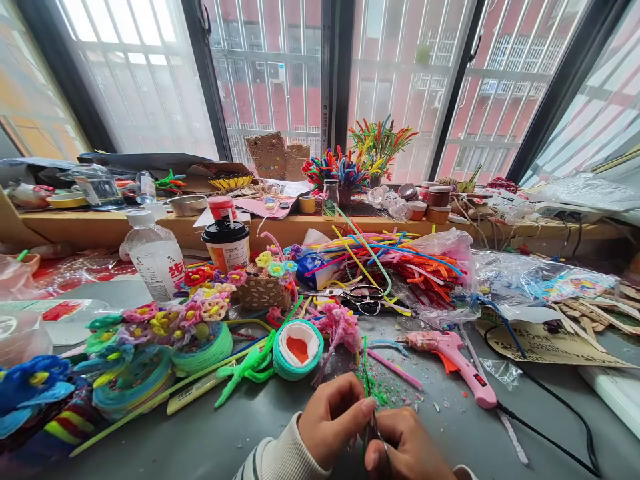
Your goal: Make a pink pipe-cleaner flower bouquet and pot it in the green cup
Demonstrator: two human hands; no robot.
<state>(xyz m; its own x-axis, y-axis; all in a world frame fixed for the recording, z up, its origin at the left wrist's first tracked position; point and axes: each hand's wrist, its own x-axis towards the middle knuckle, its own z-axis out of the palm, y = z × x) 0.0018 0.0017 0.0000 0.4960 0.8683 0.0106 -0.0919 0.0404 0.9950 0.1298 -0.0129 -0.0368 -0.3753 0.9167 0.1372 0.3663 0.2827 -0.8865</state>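
My left hand [334, 419] is closed, pinching a thin green pipe cleaner [365, 353] that stands upright above its fingertips. Close beside it, my right hand [407, 445] is wrapped round a small pair of metal scissors [371, 387], whose blades point up along the stem; their handles are mostly hidden by the fingers. Green and pink fuzz clippings [384, 387] lie scattered on the grey table just beyond both hands. A bundle of pink fuzzy stems [339, 327] and a round turquoise-rimmed pot [299, 350] sit beyond the left hand.
A pink glue gun [455, 360] lies on the right, its black cord [550, 440] trailing forward. Black-handled scissors [367, 303] rest before a pile of coloured pipe cleaners [415, 263]. Pipe-cleaner flowers [200, 310], a plastic bottle [155, 260] and a lidded cup [227, 245] crowd the left.
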